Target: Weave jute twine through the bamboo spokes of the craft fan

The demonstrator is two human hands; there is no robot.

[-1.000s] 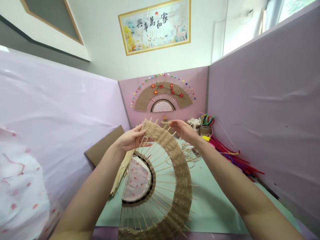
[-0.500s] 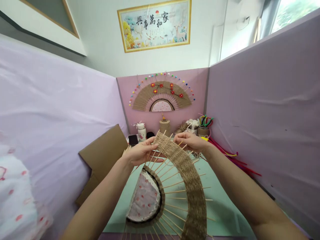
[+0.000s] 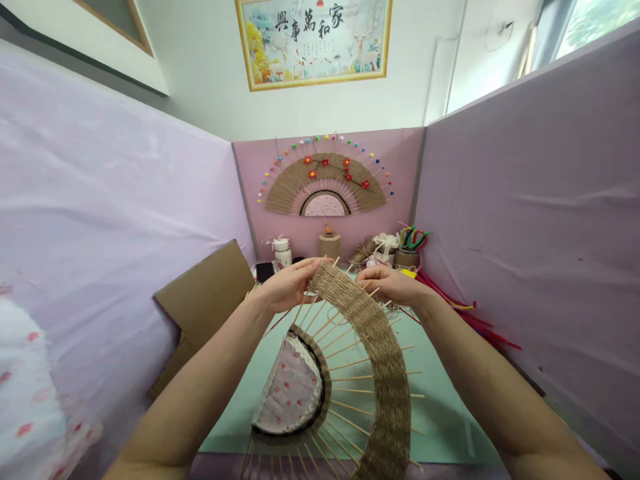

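Note:
A half-woven fan (image 3: 373,360) stands on edge over the green mat (image 3: 440,407), a jute band across thin wooden sticks, with a dotted pink fabric half-circle (image 3: 293,390) at its hub. My left hand (image 3: 287,287) grips the far end of the woven band and its sticks from the left. My right hand (image 3: 390,283) is closed in a pinch at the same end from the right, on the jute cord or a stick tip; which one I cannot make out.
A finished fan (image 3: 325,187) hangs on the pink back wall. Below it stand a white bottle (image 3: 283,252), a jute spool (image 3: 329,245), and a cup of tools (image 3: 410,250). Coloured pipe cleaners (image 3: 465,313) lie along the right partition. Cardboard (image 3: 205,297) leans at left.
The fan has swung more upright and to the right, and both hands have shifted with it. My hands stay at its far end; the view has tilted down slightly.

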